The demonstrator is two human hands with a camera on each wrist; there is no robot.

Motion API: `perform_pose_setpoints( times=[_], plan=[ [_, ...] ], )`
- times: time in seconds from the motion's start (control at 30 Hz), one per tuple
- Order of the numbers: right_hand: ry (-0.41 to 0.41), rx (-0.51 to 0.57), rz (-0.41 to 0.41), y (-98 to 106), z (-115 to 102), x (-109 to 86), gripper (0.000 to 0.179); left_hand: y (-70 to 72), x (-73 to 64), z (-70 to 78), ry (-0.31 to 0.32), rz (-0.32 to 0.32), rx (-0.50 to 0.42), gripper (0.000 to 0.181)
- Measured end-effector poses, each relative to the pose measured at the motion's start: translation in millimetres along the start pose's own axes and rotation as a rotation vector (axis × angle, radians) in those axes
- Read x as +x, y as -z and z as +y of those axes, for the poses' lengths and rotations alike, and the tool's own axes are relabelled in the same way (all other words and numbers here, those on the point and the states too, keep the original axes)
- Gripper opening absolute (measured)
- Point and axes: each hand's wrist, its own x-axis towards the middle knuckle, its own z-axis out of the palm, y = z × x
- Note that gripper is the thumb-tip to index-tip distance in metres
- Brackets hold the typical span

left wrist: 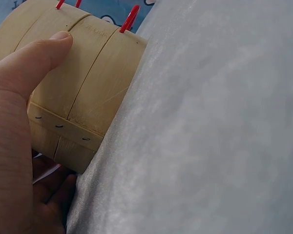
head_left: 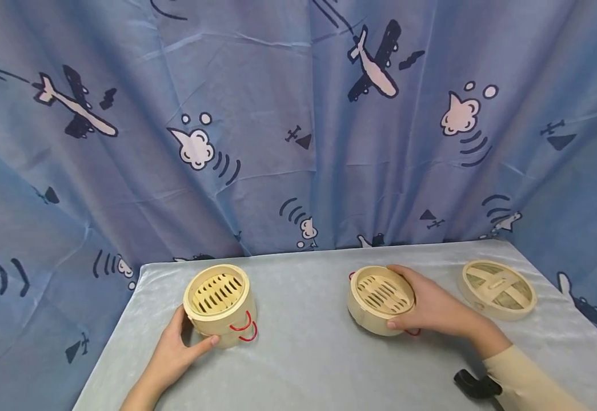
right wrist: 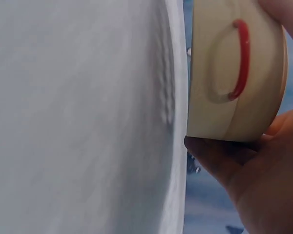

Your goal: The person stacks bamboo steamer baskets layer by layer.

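Two bamboo steamer baskets, one on top of the other, form a stack (head_left: 217,323) at the left of the table, with red loop handles facing right. My left hand (head_left: 176,349) grips this stack from the left and front, its thumb lying across the side wall (left wrist: 90,63). Right of centre is a single bamboo steamer basket (head_left: 380,321) with a slatted floor and red handles. My right hand (head_left: 427,299) holds that basket by its right side, thumb at the front and fingers at the far rim. The fingers behind each basket are partly hidden.
A round bamboo steamer lid (head_left: 499,288) with a crossed strap lies at the right on the grey cloth-covered table (head_left: 303,354). Blue curtains (head_left: 257,114) printed with planes hang behind and beside the table. A black strap-like piece (head_left: 475,385) is by the right sleeve.
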Motion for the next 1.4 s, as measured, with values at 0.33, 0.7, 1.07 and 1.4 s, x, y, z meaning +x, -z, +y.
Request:
perform_pose_setpoints(
  times=[0.33,0.7,1.07,1.4],
  plan=[
    [0.058,0.116,0.027,-16.3,-25.2,32.4,0.112,-0.7,1.2,1.3,0.019,-0.002,0.004,0.097],
    [0.107,0.223,0.034,-35.8,-72.8,66.5,0.118,-1.7,-1.9,-0.2,0.015,0.002,0.006,0.098],
    [0.143,0.238,0.033,-54.8,-119.7,94.5,0.121,0.5,-1.3,0.2,0.012,0.013,0.019,0.099],
    [0.160,0.286,0.036,-78.4,-147.0,114.8,0.121,-0.2,-0.2,2.3,0.036,0.008,0.011,0.099]
  ],
)
